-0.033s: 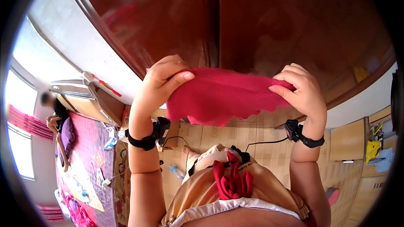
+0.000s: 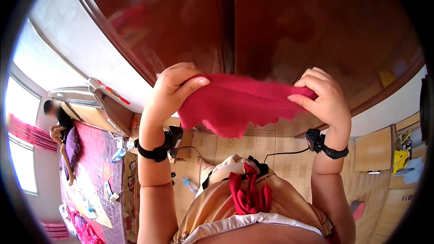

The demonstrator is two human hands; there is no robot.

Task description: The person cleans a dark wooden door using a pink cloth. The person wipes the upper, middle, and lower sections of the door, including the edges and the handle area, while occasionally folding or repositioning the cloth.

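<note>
The left hand (image 2: 178, 81) and the right hand (image 2: 320, 94) hold a crimson ribbed-knit cloth (image 2: 235, 104) stretched between them, up in front of the body and before glossy dark-red wardrobe doors (image 2: 294, 27). The left hand pinches the cloth's upper left corner, thumb laid flat over the knit and fingers curled behind it, with only the fabric between. The right hand grips the opposite end in the same way, thumb below and bent fingers above, the material bunched into a small roll there. The upper edge runs nearly straight from hand to hand, while the lower edge hangs free in a wavy line over the wood-plank floor (image 2: 289, 153). Each wrist wears a black strap, the left strap (image 2: 153, 152) and the right strap (image 2: 335, 153) both carrying a small black box. Beneath the cloth, a red knotted fabric strip (image 2: 251, 194) lies on the person's tan shorts (image 2: 203, 212), near the white waistband. A clear plastic bottle (image 2: 190, 184) lies on the floor beside the shorts. To the left, another person (image 2: 64, 124) sits on a pink-and-purple bed (image 2: 97, 153) next to a purple pillow (image 2: 72, 147).
</note>
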